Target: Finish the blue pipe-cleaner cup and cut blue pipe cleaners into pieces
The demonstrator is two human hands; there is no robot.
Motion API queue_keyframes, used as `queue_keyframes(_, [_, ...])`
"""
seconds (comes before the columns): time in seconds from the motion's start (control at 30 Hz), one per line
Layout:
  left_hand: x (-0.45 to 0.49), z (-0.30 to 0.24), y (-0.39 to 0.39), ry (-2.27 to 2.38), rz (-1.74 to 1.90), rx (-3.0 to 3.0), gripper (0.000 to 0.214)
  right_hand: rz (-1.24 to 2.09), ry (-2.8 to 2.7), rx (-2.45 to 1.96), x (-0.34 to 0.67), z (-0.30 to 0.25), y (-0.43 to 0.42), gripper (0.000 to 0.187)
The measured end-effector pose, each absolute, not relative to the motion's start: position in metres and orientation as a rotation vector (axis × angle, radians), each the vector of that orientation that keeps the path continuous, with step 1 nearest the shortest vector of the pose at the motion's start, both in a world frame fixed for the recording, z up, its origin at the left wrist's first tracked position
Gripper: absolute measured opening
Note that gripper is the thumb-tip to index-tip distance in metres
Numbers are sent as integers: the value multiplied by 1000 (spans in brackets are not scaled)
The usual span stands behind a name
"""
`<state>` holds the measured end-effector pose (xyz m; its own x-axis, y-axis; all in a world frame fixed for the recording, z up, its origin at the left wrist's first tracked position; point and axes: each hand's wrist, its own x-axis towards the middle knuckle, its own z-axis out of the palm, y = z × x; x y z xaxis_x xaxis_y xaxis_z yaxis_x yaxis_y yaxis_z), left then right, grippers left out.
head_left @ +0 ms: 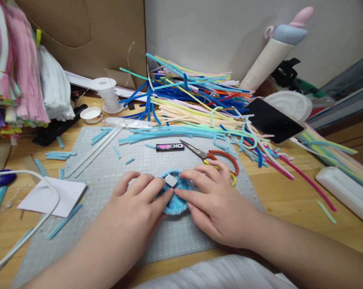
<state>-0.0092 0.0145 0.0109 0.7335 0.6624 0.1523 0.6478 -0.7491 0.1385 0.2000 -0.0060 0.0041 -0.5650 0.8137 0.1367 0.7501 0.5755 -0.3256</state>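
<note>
Between my hands, above the grey cutting mat (193, 245), is a round light-blue fuzzy disc (177, 207), apparently coiled from pipe cleaner. A small whitish square piece (171, 180) lies on its upper part, with a dark edge beside it. My left hand (139, 202) grips the disc from the left, its fingertips at the square piece. From the right, my right hand (215, 200) holds the disc, thumb at the edge and index fingertip near the middle, meeting the left fingers. Just beyond lie a black-and-pink battery (169, 147) and scissors (201, 153) with red and yellow handles.
Light-blue pipe cleaners (169, 134) lie along the mat's far edge, before a colourful pile (193, 96). A phone (274, 120) rests at the right. White paper (53, 196) and a white cable (56, 188) are at the left, near a spool (106, 94).
</note>
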Motion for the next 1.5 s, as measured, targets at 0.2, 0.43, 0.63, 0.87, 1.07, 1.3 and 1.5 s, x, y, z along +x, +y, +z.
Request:
queue_keyframes(0.2, [-9, 12, 16, 1107, 237, 2737, 25, 335, -2532, -1286, 200, 4, -5, 29])
queue_keyframes(0.43, [-9, 9, 13, 1102, 206, 2766, 29, 316, -2515, -1247, 197, 7, -10, 25])
queue_keyframes(0.63, [-7, 6, 10, 1113, 216, 2784, 27, 329, -2514, -1303, 193, 6, -11, 24])
queue_keyframes(0.87, [-3, 9, 13, 1115, 238, 2693, 26, 360, -2490, -1348, 192, 6, -7, 19])
queue_keyframes(1.07, [-9, 20, 15, 1083, 254, 2652, 19, 385, -2423, -1192, 201, 7, -3, 23])
queue_keyframes(1.3, [-14, 22, 13, 1165, 271, 2692, 18, 383, -2435, -1263, 204, 4, 1, 25])
queue_keyframes(1.5, [-12, 17, 13, 1114, 263, 2676, 20, 405, -2467, -1203, 204, 4, -1, 24])
